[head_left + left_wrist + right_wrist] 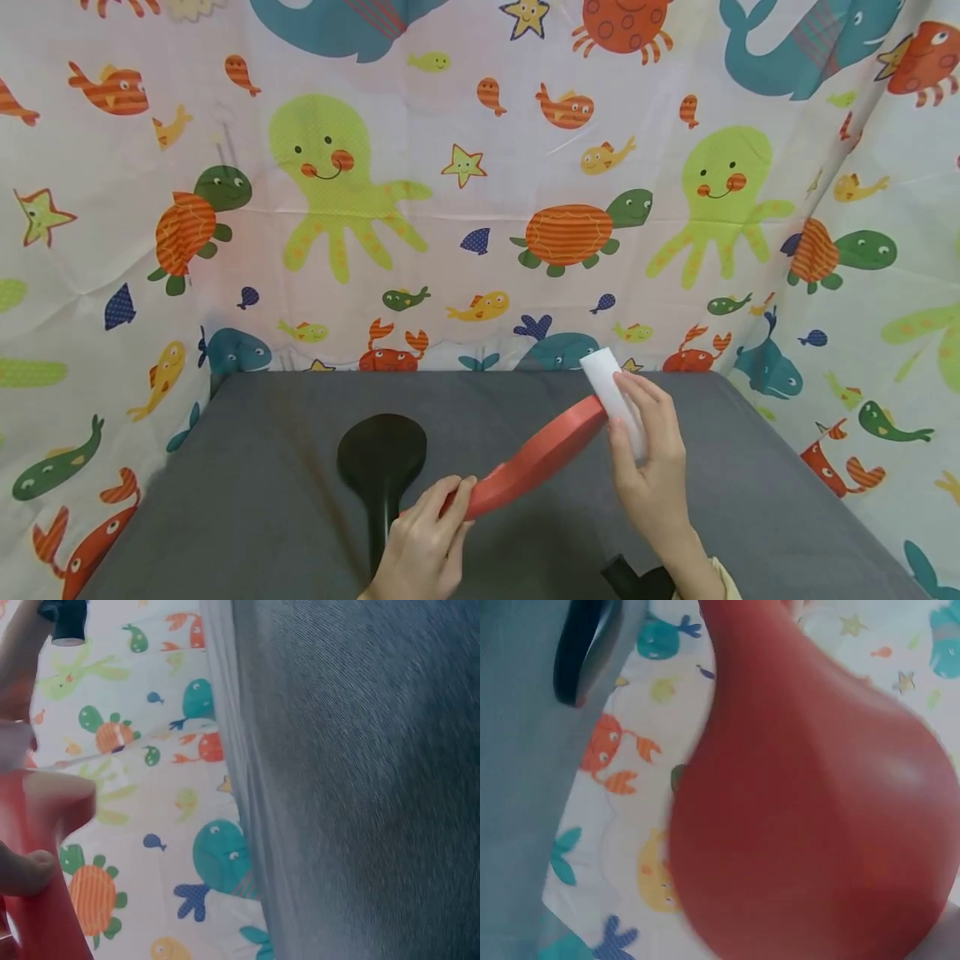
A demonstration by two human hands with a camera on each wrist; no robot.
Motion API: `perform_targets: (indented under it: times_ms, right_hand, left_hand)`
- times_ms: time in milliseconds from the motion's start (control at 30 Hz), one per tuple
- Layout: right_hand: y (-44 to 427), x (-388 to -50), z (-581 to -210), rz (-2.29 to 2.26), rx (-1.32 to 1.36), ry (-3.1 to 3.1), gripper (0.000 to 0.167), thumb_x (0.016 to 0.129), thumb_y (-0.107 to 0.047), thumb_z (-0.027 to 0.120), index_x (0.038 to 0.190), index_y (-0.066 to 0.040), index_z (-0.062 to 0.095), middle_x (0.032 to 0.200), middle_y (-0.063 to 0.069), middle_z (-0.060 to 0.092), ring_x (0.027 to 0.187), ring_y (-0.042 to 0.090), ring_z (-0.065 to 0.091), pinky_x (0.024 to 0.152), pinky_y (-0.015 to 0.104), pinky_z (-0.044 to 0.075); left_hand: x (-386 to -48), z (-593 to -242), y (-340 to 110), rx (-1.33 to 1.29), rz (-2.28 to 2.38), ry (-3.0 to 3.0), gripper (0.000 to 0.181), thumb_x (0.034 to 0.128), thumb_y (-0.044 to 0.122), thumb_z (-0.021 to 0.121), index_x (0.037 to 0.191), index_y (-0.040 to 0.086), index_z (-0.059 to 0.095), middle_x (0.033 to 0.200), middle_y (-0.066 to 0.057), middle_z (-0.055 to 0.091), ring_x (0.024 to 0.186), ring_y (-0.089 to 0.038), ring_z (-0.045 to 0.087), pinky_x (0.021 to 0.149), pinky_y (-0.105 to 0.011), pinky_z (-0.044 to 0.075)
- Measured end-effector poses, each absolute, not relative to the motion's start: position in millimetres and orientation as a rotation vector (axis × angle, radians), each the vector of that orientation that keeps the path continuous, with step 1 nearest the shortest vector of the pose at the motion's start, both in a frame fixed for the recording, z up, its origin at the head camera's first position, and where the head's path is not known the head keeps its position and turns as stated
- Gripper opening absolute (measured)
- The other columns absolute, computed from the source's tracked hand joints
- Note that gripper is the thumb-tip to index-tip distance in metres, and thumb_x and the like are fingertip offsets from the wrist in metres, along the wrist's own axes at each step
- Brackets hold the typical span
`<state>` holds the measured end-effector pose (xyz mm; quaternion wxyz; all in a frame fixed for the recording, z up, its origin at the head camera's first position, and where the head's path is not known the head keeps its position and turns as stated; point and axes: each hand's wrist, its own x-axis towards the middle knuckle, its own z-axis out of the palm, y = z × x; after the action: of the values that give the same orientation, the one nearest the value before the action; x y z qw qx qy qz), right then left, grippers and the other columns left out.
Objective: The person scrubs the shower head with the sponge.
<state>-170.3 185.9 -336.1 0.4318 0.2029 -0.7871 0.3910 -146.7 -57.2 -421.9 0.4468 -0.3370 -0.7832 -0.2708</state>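
Note:
A red spoon-shaped utensil with a broad round head is held tilted above the table. My left hand grips its narrow end, fingers and thumb wrapped around it. Between fingers and thumb, my right hand pinches a white sponge block, which touches the raised far end of the utensil. The right wrist view is mostly filled by the red utensil's head. In the left wrist view the left thumb presses on the red surface. The utensil's other face is hidden in the head view.
A black spoon-shaped utensil lies on the dark grey table, left of the red one and close to my left hand. A white curtain printed with sea animals stands along the table's back and sides. A black wrist device sits by my right forearm.

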Motion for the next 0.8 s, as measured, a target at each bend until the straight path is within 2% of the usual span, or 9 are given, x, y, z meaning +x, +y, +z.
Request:
perform_targets:
  times_ms: [67, 200, 333, 400, 467, 533, 667, 800]
  right_hand:
    - [187, -170, -336, 1.187, 0.435, -2.003, 0.045, 0.09, 0.002, 0.05, 0.133, -0.006, 0.045, 0.13, 0.005, 0.047, 0.111, 0.017, 0.046, 0.084, 0.014, 0.041]
    - [183, -167, -338, 1.7, 0.324, -1.985, 0.037, 0.099, -0.012, 0.035, 0.136, -0.012, 0.033, 0.128, 0.002, 0.043, 0.103, 0.016, 0.049, 0.081, 0.02, 0.046]
    - [173, -163, -340, 2.033, 0.396, -1.804, 0.036, 0.099, -0.013, 0.031, 0.134, -0.016, 0.026, 0.127, 0.009, 0.042, 0.098, 0.018, 0.053, 0.079, 0.028, 0.051]
    - [167, -160, -341, 2.105, 0.485, -1.7, 0.038, 0.097, -0.008, 0.029, 0.134, -0.018, 0.025, 0.129, 0.009, 0.042, 0.099, 0.017, 0.053, 0.08, 0.029, 0.051]
    - [161, -158, -342, 2.146, 0.609, -1.595, 0.042, 0.095, -0.002, 0.026, 0.134, -0.017, 0.025, 0.13, 0.01, 0.042, 0.102, 0.017, 0.053, 0.081, 0.029, 0.051]
    - [154, -157, -343, 2.156, 0.732, -1.498, 0.046, 0.092, 0.004, 0.024, 0.133, -0.015, 0.025, 0.131, 0.012, 0.04, 0.105, 0.019, 0.051, 0.082, 0.03, 0.051]
    - [143, -159, -347, 2.076, 0.947, -1.368, 0.052, 0.086, 0.014, 0.025, 0.134, -0.007, 0.025, 0.132, 0.017, 0.037, 0.107, 0.024, 0.05, 0.084, 0.032, 0.05]
    - [137, -162, -350, 1.943, 1.015, -1.374, 0.055, 0.083, 0.019, 0.033, 0.134, -0.002, 0.025, 0.13, 0.019, 0.038, 0.108, 0.027, 0.049, 0.084, 0.034, 0.05]
  left_hand:
    - [-146, -421, -57, -0.858, -0.783, -1.913, 0.034, 0.0969, 0.024, 0.044, 0.11, -0.002, 0.063, 0.097, -0.01, 0.057, 0.073, -0.018, 0.06, 0.057, -0.024, 0.053]
    - [-144, -420, -55, -0.917, -1.052, -1.857, 0.034, 0.0915, 0.018, 0.059, 0.116, -0.006, 0.059, 0.103, -0.013, 0.055, 0.077, -0.019, 0.059, 0.063, -0.017, 0.051]
    - [-143, -420, -52, -0.994, -1.261, -1.812, 0.052, 0.0793, -0.001, 0.07, 0.126, -0.011, 0.049, 0.111, -0.019, 0.053, 0.087, -0.023, 0.058, 0.071, -0.02, 0.05]
    - [-142, -419, -51, -1.042, -1.368, -1.799, 0.062, 0.0761, -0.009, 0.069, 0.131, -0.013, 0.042, 0.114, -0.021, 0.051, 0.09, -0.024, 0.057, 0.07, -0.023, 0.05]
    - [-142, -419, -51, -1.091, -1.508, -1.799, 0.066, 0.0782, -0.013, 0.064, 0.136, -0.012, 0.034, 0.116, -0.022, 0.049, 0.09, -0.023, 0.055, 0.069, -0.024, 0.051]
    - [-141, -418, -53, -1.146, -1.701, -1.78, 0.063, 0.0828, -0.015, 0.057, 0.139, -0.011, 0.029, 0.116, -0.02, 0.048, 0.09, -0.02, 0.054, 0.068, -0.025, 0.051]
    - [-139, -416, -56, -1.239, -2.232, -1.624, 0.054, 0.0911, -0.014, 0.042, 0.141, -0.011, 0.021, 0.124, -0.012, 0.048, 0.092, -0.015, 0.058, 0.078, -0.029, 0.051]
    - [-140, -417, -56, -1.234, -2.664, -1.467, 0.051, 0.0936, -0.008, 0.04, 0.142, -0.01, 0.022, 0.119, -0.008, 0.056, 0.09, -0.015, 0.062, 0.081, -0.029, 0.051]
